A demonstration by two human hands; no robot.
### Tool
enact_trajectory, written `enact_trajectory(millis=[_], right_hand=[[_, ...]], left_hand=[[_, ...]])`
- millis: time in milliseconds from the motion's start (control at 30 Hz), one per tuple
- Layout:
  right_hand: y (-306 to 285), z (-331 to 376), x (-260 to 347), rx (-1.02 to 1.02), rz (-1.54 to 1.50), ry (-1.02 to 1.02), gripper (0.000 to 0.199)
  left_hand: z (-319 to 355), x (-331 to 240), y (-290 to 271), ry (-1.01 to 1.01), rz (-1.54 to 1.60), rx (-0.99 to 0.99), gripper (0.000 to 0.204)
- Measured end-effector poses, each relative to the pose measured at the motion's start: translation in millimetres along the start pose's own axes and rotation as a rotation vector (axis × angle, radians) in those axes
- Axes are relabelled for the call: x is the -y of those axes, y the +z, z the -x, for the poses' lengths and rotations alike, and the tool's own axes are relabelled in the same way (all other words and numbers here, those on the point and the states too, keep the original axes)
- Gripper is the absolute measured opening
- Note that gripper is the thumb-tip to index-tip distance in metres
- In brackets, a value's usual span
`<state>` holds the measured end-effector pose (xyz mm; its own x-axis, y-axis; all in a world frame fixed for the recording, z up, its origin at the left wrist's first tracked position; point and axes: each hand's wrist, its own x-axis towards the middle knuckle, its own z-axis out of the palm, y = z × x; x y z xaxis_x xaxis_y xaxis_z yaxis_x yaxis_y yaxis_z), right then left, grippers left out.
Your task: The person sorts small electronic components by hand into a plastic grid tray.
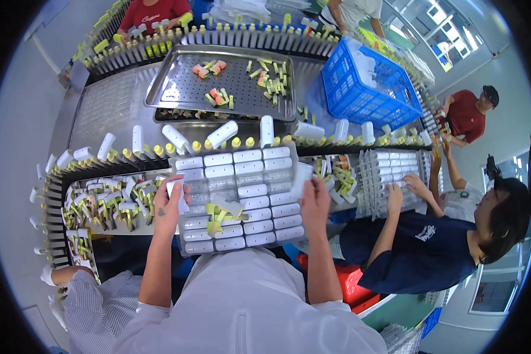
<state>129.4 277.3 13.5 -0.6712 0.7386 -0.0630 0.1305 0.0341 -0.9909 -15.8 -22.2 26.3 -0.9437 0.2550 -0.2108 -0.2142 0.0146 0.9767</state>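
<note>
A: Holding a white tube cap, the left hand has its fingers closed round it at the left edge of the clear slotted tray.

B: And the right hand?

A: Its fingers pinch another white cap at the tray's right edge. The tray lies on the near side of the surface, directly in front of the person.

B: Progress?

A: Judging by the rows, most slots carry white capped tubes. A patch of slots near the centre appears unfilled, and a few loose yellow-green pieces lie there.

B: Surroundings?

A: A bin of yellow-green and white parts sits to the left. A conveyor of pegs curves behind the tray. Farther off stand a perforated steel tray and a blue crate. A person in dark blue works a second slotted tray on the right. The room is a factory line.
</note>
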Motion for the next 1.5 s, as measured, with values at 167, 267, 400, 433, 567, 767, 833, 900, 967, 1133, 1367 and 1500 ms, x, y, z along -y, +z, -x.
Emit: enact_trajectory(millis=[167, 267, 400, 433, 567, 767, 833, 900, 967, 1133, 1367, 1500], right_hand=[[-9, -45, 53, -0.051, -0.101, -0.160, 0.025], [23, -111, 90, 0.043, -0.075, -0.278, 0.031], [88, -222, 85, 0.102, -0.070, -0.257, 0.035], [95, -249, 71, 0.102, -0.069, -0.273, 0.035], [119, -303, 40, 0.045, -0.136, 0.071, 0.031], [89, -347, 71, 0.087, -0.353, 0.063, 0.031], [79, -347, 73, 0.120, -0.282, -0.034, 0.036], [62, -355, 67, 0.067, -0.099, 0.004, 0.036], [37, -368, 46, 0.010, -0.049, 0.013, 0.037], [4, -374, 52, -0.211, -0.149, 0.185, 0.037], [-11, -232, 127, 0.088, -0.373, -0.362, 0.036], [8, -90, 105, 0.393, -0.827, -0.071, 0.039]], left_hand=[[-1, 6, -5, -0.002, -0.026, -0.015, 0.030], [5, 2, -5, 0.031, -0.010, -0.018, 0.029], [17, 2, -3, 0.090, 0.010, -0.068, 0.030], [18, 2, -1, 0.103, 0.019, -0.068, 0.030], [38, 11, -13, 0.047, 0.013, -0.145, 0.029], [60, 23, -28, 0.001, 0.045, -0.294, 0.029], [66, 30, -32, -0.021, 0.051, -0.305, 0.029], [67, 32, -34, -0.041, 0.030, -0.311, 0.028], [64, 32, -31, -0.051, 0.027, -0.292, 0.028], [58, 20, -22, -0.015, 0.014, -0.271, 0.029], [46, 13, -9, 0.061, 0.037, -0.237, 0.029], [23, 0, 6, 0.102, 0.120, -0.143, 0.029]])
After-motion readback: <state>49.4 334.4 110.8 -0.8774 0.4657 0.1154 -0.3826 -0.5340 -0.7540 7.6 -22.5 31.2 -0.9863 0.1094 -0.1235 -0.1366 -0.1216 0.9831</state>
